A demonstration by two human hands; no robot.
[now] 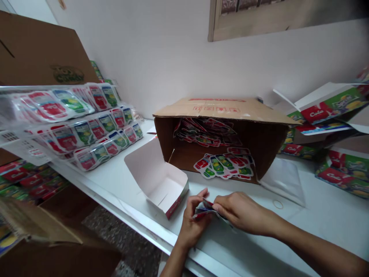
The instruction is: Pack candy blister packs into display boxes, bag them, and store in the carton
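Observation:
Low over the white table, my left hand (pixel 193 223) is closed around a small bunch of printed packets (pixel 205 209). My right hand (pixel 245 213) pinches the same bunch from the other side; how many packets it holds I cannot tell. Just left of my hands stands an open small carton (pixel 164 188) with a white inside and raised lid; no packets show in it. Behind my hands a cardboard box (pixel 227 109) lies on its side, its mouth facing me. Loose red and green can-shaped packets (pixel 223 165) spill toward its front edge, with more piled deeper inside.
Clear bags of packets (pixel 100 129) are stacked at the left under a brown carton (pixel 40 50). Printed cartons (pixel 343 173) stand at the right. A rubber band (pixel 278 204) and a clear plastic bag (pixel 284 181) lie on the table (pixel 325 234). Below its left edge sits an open cardboard box (pixel 57 246).

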